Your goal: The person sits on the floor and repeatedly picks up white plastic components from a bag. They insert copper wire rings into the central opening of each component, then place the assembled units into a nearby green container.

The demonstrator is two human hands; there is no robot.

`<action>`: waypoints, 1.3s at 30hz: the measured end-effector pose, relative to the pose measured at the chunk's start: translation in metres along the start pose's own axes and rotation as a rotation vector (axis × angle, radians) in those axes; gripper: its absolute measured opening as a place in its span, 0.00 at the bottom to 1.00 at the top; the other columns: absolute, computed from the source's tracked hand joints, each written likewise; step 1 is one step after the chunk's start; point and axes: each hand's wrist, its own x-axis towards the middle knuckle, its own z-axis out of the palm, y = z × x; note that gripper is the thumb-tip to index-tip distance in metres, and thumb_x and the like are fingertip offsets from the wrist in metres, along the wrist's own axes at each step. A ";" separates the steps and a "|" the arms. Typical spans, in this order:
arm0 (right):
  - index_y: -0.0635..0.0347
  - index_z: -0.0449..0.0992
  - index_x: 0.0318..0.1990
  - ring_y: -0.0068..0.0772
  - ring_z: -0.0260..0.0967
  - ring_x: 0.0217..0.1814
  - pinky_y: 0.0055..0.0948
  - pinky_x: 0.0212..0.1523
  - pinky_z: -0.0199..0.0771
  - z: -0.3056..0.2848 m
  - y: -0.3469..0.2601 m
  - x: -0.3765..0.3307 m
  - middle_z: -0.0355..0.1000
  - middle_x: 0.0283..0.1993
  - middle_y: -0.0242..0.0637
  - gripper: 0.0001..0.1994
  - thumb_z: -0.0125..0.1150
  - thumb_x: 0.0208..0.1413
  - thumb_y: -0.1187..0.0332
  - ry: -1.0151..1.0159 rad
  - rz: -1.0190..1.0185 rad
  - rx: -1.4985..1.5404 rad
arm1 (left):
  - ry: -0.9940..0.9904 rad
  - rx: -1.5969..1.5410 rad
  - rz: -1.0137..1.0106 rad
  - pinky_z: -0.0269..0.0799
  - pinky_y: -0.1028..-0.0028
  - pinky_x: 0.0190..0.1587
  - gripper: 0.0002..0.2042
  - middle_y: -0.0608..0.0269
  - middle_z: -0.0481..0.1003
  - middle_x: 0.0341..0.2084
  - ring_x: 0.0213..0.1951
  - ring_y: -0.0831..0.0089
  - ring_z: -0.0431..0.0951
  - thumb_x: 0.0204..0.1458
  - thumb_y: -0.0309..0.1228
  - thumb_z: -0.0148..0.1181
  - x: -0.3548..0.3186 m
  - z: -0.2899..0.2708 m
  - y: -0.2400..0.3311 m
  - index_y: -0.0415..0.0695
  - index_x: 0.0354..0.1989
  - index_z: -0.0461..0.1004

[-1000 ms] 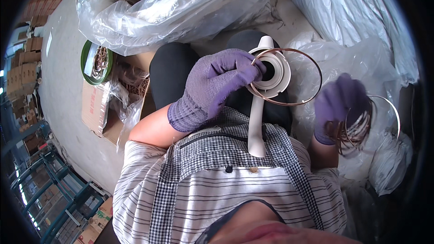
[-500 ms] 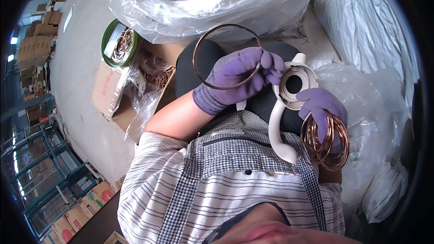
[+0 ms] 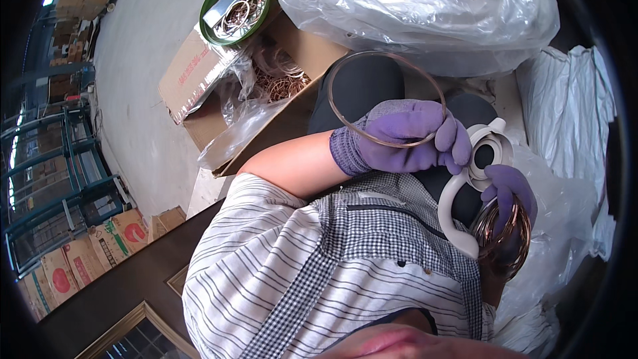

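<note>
Purple gloves cover both hands. My left hand (image 3: 415, 133) is closed, pinching a thin copper-coloured wire ring (image 3: 385, 53) that loops back over the wrist. Its fingertips are at the edge of an off-white part (image 3: 448, 219), which has a round hollow collar and a long curved arm. On the other side of the collar, my right hand (image 3: 513, 193) is closed around the part's rim. A bundle of copper-coloured wire rings (image 3: 508, 242) hangs from that same hand. The white part sits above my lap, its curved arm pointing toward me. The right fingertips are partly hidden.
A large clear plastic bag (image 3: 425, 26) of similar off-white parts stands ahead. At left, a cardboard box (image 3: 299, 110) holds many copper rings, with a green round tray (image 3: 206, 23) on it. White sacks (image 3: 565, 93) lie at right, stacked cartons (image 3: 109, 246) at far left.
The view has turned, so the whole scene sits farther right and the box and tray show more. Both hands keep their holds; the left hand's ring is still looped over its wrist.
</note>
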 end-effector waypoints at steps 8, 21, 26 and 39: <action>0.68 0.81 0.44 0.24 0.67 0.30 0.25 0.32 0.70 0.002 -0.003 -0.004 0.77 0.41 0.41 0.16 0.56 0.64 0.62 0.026 0.047 -0.053 | 1.090 0.993 0.502 0.67 0.77 0.31 0.10 0.65 0.75 0.31 0.27 0.79 0.68 0.63 0.34 0.55 -0.105 -0.073 0.203 0.42 0.44 0.79; 0.68 0.80 0.44 0.23 0.68 0.32 0.25 0.33 0.68 0.006 -0.023 -0.002 0.76 0.40 0.38 0.19 0.53 0.65 0.58 -0.003 0.269 0.010 | 1.959 2.010 0.412 0.70 0.57 0.63 0.31 0.35 0.78 0.51 0.55 0.43 0.78 0.49 0.44 0.65 -0.148 -0.189 0.311 0.32 0.56 0.77; 0.66 0.78 0.51 0.21 0.72 0.35 0.21 0.36 0.72 -0.006 -0.018 0.000 0.76 0.37 0.33 0.19 0.56 0.65 0.58 -0.064 0.203 0.033 | 0.888 1.411 0.442 0.75 0.77 0.47 0.10 0.60 0.82 0.42 0.42 0.77 0.80 0.62 0.23 0.62 -0.030 -0.019 0.134 0.35 0.50 0.80; 0.63 0.75 0.55 0.26 0.74 0.41 0.25 0.41 0.77 -0.019 -0.006 -0.013 0.74 0.41 0.32 0.18 0.64 0.57 0.71 -0.119 0.308 0.167 | 0.471 0.737 -0.435 0.72 0.81 0.37 0.11 0.68 0.80 0.33 0.33 0.83 0.76 0.66 0.33 0.60 0.042 0.065 -0.017 0.38 0.48 0.80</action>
